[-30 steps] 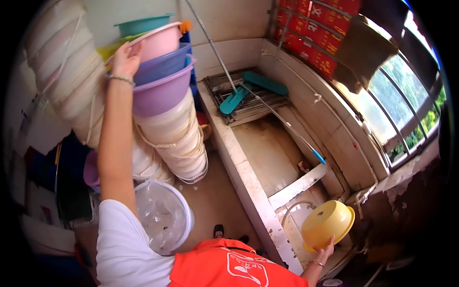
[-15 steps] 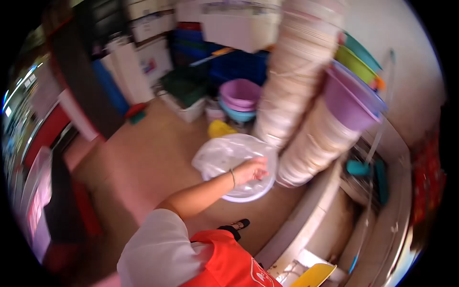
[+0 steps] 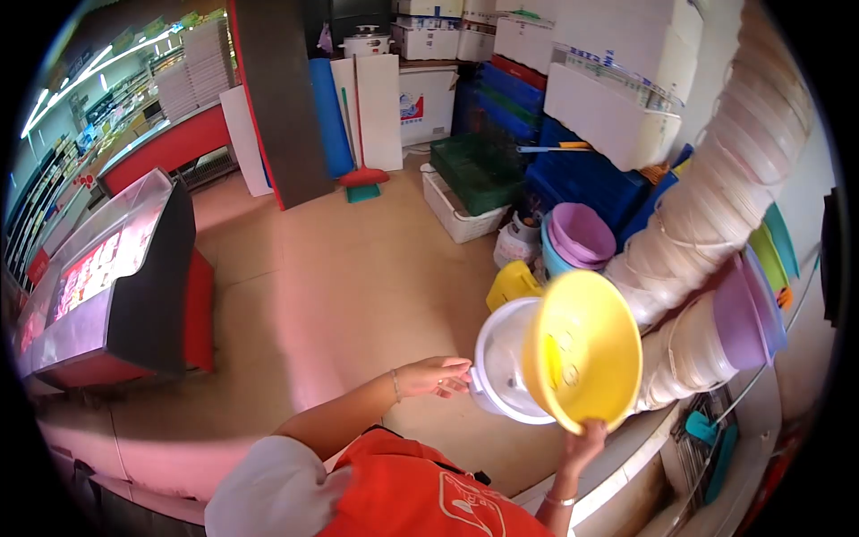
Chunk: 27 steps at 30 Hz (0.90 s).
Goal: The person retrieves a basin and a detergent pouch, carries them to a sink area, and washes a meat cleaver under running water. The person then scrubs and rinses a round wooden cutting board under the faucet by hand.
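My right hand [image 3: 586,440] grips the lower rim of a yellow plastic basin [image 3: 595,331], tilted so that its inside faces me. The basin overlaps the right part of a round white bucket [image 3: 488,358] on the floor and hides it there. Something greyish and translucent shows inside the bucket, only in part. At the bucket's left side, next to its handle, is my left hand [image 3: 432,378], with fingers loosely stretched out and nothing in them. Whether its fingertips touch the handle I cannot make out.
Tall stacks of pale buckets [image 3: 738,152] lean at the right, with purple basins [image 3: 743,313] beside them. Behind stand a yellow container [image 3: 513,285], pink basins [image 3: 583,231] and a green crate [image 3: 474,170]. A dark display case [image 3: 152,286] stands left.
The yellow basin, low at the bottom right before, is now raised in my right hand beside the bucket. My left hand has moved from above the bucket to its left side. The view has turned.
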### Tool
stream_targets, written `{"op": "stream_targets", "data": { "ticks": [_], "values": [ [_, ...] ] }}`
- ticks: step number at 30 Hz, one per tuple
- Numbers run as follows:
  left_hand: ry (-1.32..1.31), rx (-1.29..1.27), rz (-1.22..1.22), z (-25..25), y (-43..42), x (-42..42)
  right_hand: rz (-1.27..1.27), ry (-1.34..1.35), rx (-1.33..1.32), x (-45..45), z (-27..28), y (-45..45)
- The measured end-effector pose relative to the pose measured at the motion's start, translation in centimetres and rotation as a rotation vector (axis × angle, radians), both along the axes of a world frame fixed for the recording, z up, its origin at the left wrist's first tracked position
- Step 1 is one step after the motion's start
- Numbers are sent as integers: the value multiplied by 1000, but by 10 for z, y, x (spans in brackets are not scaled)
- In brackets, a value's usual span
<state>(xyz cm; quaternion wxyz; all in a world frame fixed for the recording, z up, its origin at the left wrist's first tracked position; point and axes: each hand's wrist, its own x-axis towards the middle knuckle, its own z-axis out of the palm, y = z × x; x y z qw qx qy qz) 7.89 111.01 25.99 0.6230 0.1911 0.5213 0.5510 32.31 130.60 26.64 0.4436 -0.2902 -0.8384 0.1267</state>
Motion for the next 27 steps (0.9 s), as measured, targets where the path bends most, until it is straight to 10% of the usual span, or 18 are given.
{"op": "stream_targets", "data": {
  "ticks": [13,27],
  "values": [
    [-556,72,993,-107,-195,-231,1149,-229,48,-417,-39,-159],
    [-575,106,1819,-228,-274,-500,626,-663,-285,-709,-85,46]
  ]
}}
